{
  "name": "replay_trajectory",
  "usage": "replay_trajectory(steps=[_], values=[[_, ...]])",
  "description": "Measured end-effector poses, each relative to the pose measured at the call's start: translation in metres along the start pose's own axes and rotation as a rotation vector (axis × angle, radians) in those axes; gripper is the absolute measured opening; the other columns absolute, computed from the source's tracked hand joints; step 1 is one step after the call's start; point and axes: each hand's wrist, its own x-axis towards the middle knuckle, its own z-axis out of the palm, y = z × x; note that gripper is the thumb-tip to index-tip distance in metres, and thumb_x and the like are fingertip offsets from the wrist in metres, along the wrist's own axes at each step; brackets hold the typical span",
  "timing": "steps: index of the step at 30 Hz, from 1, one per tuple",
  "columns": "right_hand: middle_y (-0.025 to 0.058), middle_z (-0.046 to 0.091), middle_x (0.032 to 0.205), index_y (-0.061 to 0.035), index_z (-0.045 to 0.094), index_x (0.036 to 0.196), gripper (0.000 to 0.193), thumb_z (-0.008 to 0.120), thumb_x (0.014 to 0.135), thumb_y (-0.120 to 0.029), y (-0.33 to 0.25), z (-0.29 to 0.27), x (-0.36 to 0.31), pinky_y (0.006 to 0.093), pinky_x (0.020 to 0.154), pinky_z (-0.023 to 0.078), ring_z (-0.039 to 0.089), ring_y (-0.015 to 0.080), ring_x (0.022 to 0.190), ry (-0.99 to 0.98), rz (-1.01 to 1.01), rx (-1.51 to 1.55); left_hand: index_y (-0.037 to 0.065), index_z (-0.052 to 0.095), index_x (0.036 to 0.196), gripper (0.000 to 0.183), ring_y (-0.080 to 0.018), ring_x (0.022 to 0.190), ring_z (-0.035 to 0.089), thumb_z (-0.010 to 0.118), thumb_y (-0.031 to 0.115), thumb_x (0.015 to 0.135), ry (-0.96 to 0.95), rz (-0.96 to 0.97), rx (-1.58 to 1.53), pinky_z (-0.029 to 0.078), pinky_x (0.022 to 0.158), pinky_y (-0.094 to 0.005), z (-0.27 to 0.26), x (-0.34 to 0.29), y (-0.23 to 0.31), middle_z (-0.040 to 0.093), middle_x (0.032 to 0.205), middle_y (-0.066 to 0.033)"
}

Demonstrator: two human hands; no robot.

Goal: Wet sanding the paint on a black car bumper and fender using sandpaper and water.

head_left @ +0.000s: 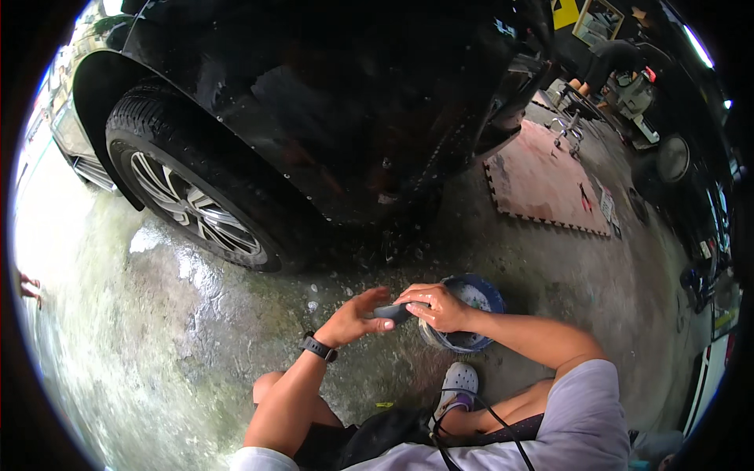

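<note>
I squat on wet concrete beside a black car (pixel 338 102). Both hands meet in front of me around a small dark pad or sponge (pixel 393 312). My left hand (pixel 357 315), with a black watch on its wrist, holds the pad's left end. My right hand (pixel 436 306) grips its right end from above. Just behind my right hand stands a blue bucket (pixel 481 292), partly hidden by that hand and forearm. The car's wheel (pixel 188 206) with a silver spoked rim is to the upper left, about an arm's length away.
The concrete is wet with foam patches at the left. A reddish foam mat (pixel 542 180) lies beyond the car at the right. Farther back sit a stool, machines and a round fan. My white shoe (pixel 457 385) is below the bucket. A black cable hangs from my chest.
</note>
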Motion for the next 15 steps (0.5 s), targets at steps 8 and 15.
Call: replay_trajectory(steps=[8, 15], values=[[0.0156, 0.07, 0.088, -0.0022, 0.069, 0.104, 0.02, 0.068, 0.089, -0.015, -0.002, -0.053, -0.047, 0.0364, 0.069, 0.051, 0.068, 0.0221, 0.078, 0.12, 0.314, -0.113, 0.003, 0.07, 0.094, 0.013, -0.0098, 0.08, 0.061, 0.077, 0.009, 0.085, -0.154, -0.246, -0.318, 0.049, 0.074, -0.0266, 0.042, 0.045, 0.016, 0.067, 0.085, -0.0003], [0.0192, 0.07, 0.087, -0.0041, 0.07, 0.097, 0.019, 0.072, 0.079, -0.012, -0.018, -0.076, -0.088, 0.0457, 0.073, 0.053, 0.068, 0.0379, 0.085, 0.209, 0.247, -0.37, 0.01, 0.055, 0.097, 0.015, -0.0156, 0.077, 0.064, 0.064, 0.003, 0.086, -0.361, -0.235, -0.721, 0.064, 0.062, -0.0363, 0.089, 0.066, 0.008, 0.059, 0.088, -0.0024]])
